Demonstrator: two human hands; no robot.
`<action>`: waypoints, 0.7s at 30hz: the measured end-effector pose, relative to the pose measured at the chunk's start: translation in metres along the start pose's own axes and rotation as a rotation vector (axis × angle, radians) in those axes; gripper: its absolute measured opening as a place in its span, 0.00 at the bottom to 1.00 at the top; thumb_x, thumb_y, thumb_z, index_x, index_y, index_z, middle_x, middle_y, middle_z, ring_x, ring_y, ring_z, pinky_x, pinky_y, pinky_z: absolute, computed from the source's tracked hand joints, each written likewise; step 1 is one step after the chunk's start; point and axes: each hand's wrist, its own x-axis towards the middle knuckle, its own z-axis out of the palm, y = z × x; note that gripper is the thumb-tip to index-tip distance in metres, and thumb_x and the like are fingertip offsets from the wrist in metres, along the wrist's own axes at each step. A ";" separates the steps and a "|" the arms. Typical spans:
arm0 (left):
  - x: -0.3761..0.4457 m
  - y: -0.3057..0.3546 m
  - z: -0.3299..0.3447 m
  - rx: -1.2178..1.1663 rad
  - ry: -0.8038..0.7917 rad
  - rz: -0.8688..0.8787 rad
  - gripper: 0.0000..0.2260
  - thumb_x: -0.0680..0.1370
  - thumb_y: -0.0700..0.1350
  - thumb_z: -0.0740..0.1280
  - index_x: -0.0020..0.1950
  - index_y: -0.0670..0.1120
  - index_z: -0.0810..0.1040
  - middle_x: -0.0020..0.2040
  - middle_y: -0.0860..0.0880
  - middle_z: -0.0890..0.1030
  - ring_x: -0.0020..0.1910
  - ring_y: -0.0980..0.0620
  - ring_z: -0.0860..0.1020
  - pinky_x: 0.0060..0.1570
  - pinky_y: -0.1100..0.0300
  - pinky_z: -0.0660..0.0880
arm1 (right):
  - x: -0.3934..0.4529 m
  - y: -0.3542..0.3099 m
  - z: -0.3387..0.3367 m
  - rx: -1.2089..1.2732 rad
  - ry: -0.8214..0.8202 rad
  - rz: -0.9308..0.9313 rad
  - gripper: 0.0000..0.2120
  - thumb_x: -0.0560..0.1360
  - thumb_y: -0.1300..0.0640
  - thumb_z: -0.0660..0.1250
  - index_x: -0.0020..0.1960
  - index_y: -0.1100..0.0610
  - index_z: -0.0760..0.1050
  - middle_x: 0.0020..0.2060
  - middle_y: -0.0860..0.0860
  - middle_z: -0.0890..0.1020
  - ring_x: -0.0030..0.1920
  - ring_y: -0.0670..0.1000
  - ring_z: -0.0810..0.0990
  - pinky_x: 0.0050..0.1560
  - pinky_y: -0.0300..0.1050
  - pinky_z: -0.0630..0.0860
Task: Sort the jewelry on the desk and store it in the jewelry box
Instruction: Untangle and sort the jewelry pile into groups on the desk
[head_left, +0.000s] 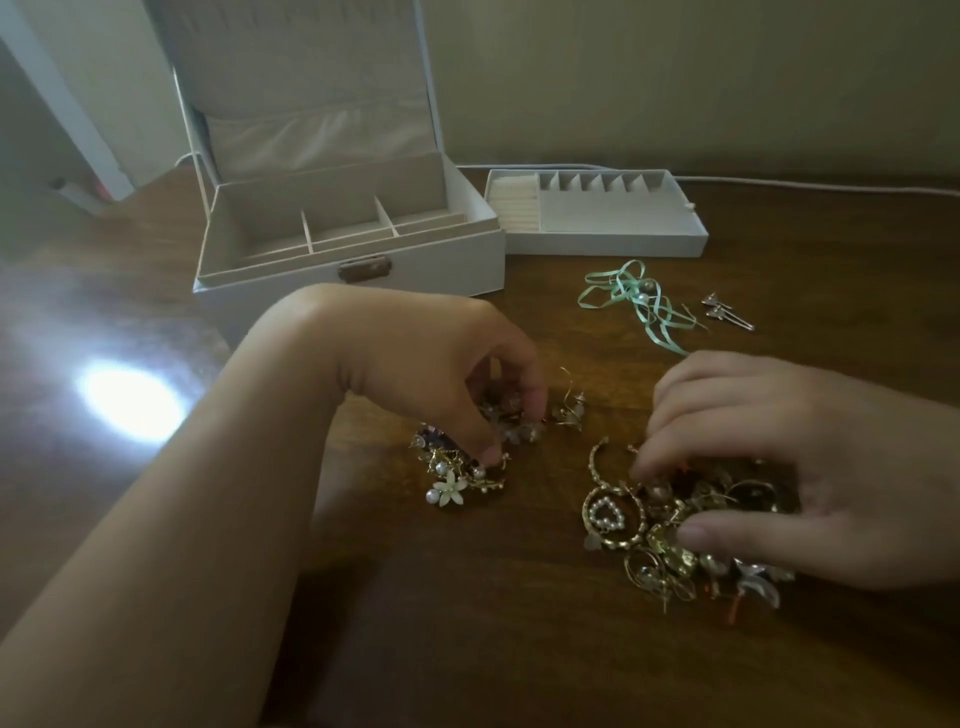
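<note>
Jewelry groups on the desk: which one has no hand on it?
The far-right group: green ribbon piece and silver earrings, before the removed tray. The left hand is on the flower pieces, the right hand on the gold pile.

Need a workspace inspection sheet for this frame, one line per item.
Surface: wooden desk, glare patch at left.
Job's things: open jewelry box, compartments look empty; removed tray beside it, empty; gold pile; flower pieces; ribbon piece; silver earrings.
Clutter: nothing seen.
Grippers: left hand pinches small pieces; right hand fingers curled over the gold pile, grip unclear.
Cables: white cable along the wall.
Surroundings: plain wall.
</note>
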 end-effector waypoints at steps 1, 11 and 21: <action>0.000 0.001 0.000 -0.010 -0.012 0.007 0.17 0.68 0.53 0.78 0.54 0.61 0.79 0.45 0.54 0.82 0.40 0.55 0.81 0.40 0.60 0.79 | 0.003 -0.001 -0.005 -0.017 0.036 0.037 0.17 0.74 0.32 0.59 0.58 0.36 0.74 0.51 0.30 0.75 0.61 0.38 0.72 0.55 0.40 0.73; 0.014 0.016 0.011 -0.043 0.071 0.122 0.06 0.74 0.49 0.74 0.49 0.57 0.81 0.40 0.55 0.80 0.37 0.58 0.77 0.37 0.63 0.75 | 0.011 -0.015 0.009 -0.210 0.060 -0.063 0.08 0.72 0.44 0.65 0.49 0.39 0.80 0.45 0.37 0.75 0.49 0.44 0.74 0.43 0.46 0.76; 0.024 0.025 0.023 -0.022 0.049 0.203 0.07 0.74 0.46 0.74 0.51 0.54 0.84 0.50 0.56 0.82 0.49 0.55 0.79 0.50 0.54 0.77 | 0.019 -0.019 0.013 -0.269 0.184 -0.194 0.05 0.75 0.51 0.63 0.44 0.48 0.78 0.46 0.43 0.78 0.49 0.48 0.76 0.44 0.48 0.76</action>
